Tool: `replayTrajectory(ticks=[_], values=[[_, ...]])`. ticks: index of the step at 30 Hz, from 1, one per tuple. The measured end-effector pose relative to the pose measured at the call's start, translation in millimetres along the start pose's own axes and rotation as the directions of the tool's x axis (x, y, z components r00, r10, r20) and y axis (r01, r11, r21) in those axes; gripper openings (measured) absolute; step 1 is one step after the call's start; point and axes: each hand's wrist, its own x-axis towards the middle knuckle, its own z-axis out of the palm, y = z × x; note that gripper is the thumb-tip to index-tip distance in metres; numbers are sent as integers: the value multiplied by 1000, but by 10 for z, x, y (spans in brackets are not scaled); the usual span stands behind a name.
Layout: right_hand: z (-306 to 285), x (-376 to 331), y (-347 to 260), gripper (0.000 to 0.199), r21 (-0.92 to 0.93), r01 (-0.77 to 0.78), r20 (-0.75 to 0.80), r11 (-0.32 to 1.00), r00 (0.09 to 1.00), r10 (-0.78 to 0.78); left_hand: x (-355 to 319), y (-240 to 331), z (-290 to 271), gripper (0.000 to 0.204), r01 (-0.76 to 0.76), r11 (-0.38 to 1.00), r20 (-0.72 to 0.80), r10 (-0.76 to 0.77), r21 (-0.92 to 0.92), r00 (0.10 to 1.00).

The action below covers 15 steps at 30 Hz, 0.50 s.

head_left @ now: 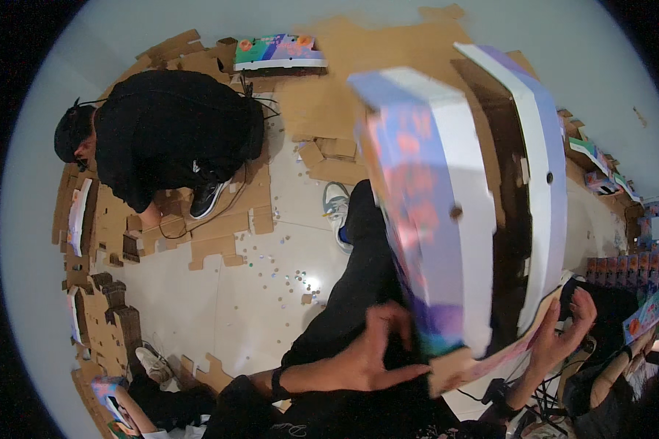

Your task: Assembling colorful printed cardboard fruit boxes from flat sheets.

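Observation:
A large cardboard box (pixel 461 256), printed in purple, blue and pink, tilts upright in front of me. Its long white-edged flaps stand apart, and the dark inside shows between them. At its lower left corner my left hand (pixel 377 351) curls round, fingers against the side and thumb at the bottom edge; motion blurs it a little. My right hand (pixel 560 340) leans against the lower flap on the other side, its fingers spread and pointing up. Parts of both hands' contact with the box are hidden.
To the left, a co-worker in black (pixel 176 132) bends over flat cardboard (pixel 227 227). Small round scraps (pixel 271 274) dot the shiny floor. More printed boxes (pixel 280 53) lie along the walls. At right, another person's arm (pixel 611 377) is near a printed piece (pixel 646 314).

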Motion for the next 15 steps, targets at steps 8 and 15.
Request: replayTrajectory(ticks=[8, 15], values=[[-93, -357, -951, 118, 138, -8, 762, 990, 639, -101, -143, -212, 309, 60, -84, 945, 539, -107, 317, 836], [55, -288, -1037, 116, 262, 150, 597, 953, 751, -282, -147, 552, -579, 63, 84, 985, 792, 72, -153, 607]])
